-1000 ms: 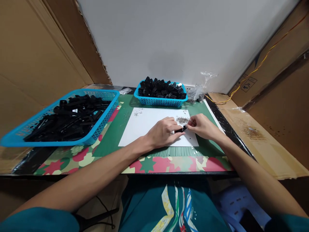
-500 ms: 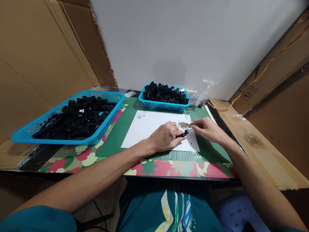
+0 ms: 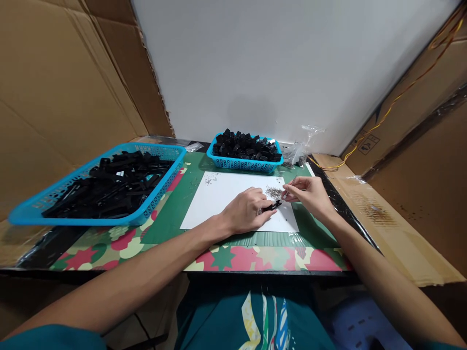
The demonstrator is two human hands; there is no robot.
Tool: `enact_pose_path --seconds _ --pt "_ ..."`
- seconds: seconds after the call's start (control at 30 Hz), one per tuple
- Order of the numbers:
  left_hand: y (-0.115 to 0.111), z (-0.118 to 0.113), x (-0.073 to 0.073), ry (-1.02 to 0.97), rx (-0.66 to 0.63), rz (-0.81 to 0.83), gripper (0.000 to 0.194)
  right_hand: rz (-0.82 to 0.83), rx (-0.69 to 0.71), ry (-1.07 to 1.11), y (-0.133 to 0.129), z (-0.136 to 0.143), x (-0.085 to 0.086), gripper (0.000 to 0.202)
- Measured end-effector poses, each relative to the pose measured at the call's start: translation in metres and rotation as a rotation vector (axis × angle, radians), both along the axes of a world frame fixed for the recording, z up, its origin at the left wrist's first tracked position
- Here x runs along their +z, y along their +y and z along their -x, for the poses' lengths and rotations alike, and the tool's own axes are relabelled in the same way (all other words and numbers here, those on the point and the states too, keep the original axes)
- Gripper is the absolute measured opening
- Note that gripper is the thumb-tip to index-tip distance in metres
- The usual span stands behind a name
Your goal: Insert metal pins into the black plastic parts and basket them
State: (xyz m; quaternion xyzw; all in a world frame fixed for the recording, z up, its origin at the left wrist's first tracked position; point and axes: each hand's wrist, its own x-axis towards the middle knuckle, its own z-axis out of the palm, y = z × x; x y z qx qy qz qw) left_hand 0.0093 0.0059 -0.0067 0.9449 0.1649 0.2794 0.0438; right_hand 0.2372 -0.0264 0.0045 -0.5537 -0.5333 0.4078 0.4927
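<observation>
My left hand rests on the white sheet, its fingers closed around a small black plastic part. One end of that part sticks out to the right of thumb and forefinger. Just beside it, my right hand is closed in a pinch on a thin, pale, stick-like tool, its exact kind too small to make out. A heap of tiny metal pieces lies on the sheet, behind the black part and left of my right fingertips. A sparser scatter of small wire-like pieces lies at the sheet's far left corner.
On the left stands a large blue basket of long black plastic parts. A smaller blue basket at the back holds many black pieces. Clear plastic bags lie beside it. Cardboard walls flank the table, with a yellow cable at right.
My right hand has drawn slightly left with its fingers more curled, the fingertips by the heap's edge. My left hand still holds the black part. The whole view has shifted a little.
</observation>
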Motion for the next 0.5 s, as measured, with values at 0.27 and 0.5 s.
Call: enact_pose_path --seconds 0.27,0.5 --pt "0.0018 -0.0003 -0.0023 0.018 0.006 0.006 0.031 -0.03 -0.036 -0.095 0.0023 0.004 -0.0078 0.051" --pt "0.0007 -0.001 -0.0011 0.043 0.01 0.031 0.03 -0.081 -0.018 -0.238 0.0019 0.0017 -0.0103 0.039"
